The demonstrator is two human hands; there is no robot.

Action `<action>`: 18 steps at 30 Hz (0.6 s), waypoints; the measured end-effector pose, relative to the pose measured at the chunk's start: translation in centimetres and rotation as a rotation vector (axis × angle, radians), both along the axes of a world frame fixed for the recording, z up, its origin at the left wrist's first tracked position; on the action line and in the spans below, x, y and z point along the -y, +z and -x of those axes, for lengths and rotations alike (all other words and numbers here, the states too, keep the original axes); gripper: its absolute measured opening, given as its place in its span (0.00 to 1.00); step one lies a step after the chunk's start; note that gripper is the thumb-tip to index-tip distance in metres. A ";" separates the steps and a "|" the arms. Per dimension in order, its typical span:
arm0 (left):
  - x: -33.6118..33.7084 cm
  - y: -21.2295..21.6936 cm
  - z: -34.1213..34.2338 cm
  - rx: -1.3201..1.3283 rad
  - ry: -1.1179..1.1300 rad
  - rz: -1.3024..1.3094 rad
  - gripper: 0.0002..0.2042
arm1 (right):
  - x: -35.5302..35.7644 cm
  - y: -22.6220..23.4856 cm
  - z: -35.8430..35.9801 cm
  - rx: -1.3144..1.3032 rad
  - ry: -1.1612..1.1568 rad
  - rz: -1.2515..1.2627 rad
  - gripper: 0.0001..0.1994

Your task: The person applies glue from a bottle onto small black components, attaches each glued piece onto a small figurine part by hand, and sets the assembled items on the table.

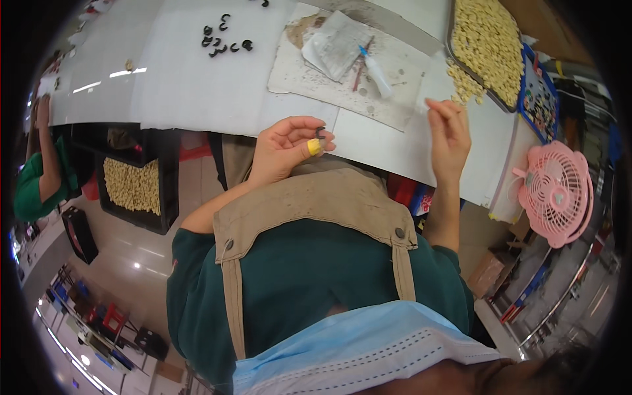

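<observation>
My left hand (283, 146) is at the near edge of the white table, its fingertips pinching a small black curved piece (320, 133). Yellow tape wraps the tip of its thumb. To the right, my right hand (450, 135) is raised over the table with fingers bent together; whether anything small is between them cannot be made out. Just beyond it lie loose pale yellow pieces (465, 84), spilled beside a dark tray (449, 41) heaped with more of them. Several black curved pieces (216, 42) are scattered at the far left of the table.
A stained board (289, 74) bears a crumpled whitish sheet (339, 47) and a white bottle with a blue tip (378, 76). On the right are a blue tray (526, 110) of small parts and a pink fan (556, 192). At left, a co-worker's green sleeve (41, 187) shows near a black crate (170, 191).
</observation>
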State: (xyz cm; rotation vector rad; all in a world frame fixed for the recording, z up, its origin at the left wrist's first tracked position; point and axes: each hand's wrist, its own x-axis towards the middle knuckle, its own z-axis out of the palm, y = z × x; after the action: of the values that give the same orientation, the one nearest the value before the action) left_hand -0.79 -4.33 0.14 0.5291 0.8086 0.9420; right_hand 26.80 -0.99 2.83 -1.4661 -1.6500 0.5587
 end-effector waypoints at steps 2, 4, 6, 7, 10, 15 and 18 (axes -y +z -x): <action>-0.2 0.4 0.2 -0.002 -0.001 0.015 0.16 | 0.5 0.0 2.3 -0.225 0.198 0.105 0.08; -0.4 0.7 0.3 0.002 -0.009 0.029 0.16 | 1.1 0.0 4.5 -0.474 0.302 0.288 0.09; -0.5 0.9 0.4 0.024 -0.042 0.062 0.15 | 1.4 0.3 6.0 -0.405 0.387 0.277 0.09; -0.6 1.0 0.4 0.023 -0.037 0.061 0.15 | 1.4 0.5 6.5 -0.282 0.443 0.235 0.09; -0.6 1.0 0.5 0.053 -0.060 0.080 0.15 | 1.1 0.8 8.0 -0.220 0.504 0.121 0.11; -0.6 0.6 1.0 0.126 -0.055 0.104 0.13 | 0.6 1.0 9.2 -0.200 0.549 0.034 0.12; -0.5 0.4 1.2 0.135 -0.063 0.109 0.13 | 0.1 0.7 9.5 -0.009 0.563 -0.161 0.13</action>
State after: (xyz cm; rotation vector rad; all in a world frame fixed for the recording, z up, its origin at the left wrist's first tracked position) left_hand -1.94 -3.81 0.53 0.3895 0.7134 0.8610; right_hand 17.29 -1.07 3.55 -0.8722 -2.0543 0.7120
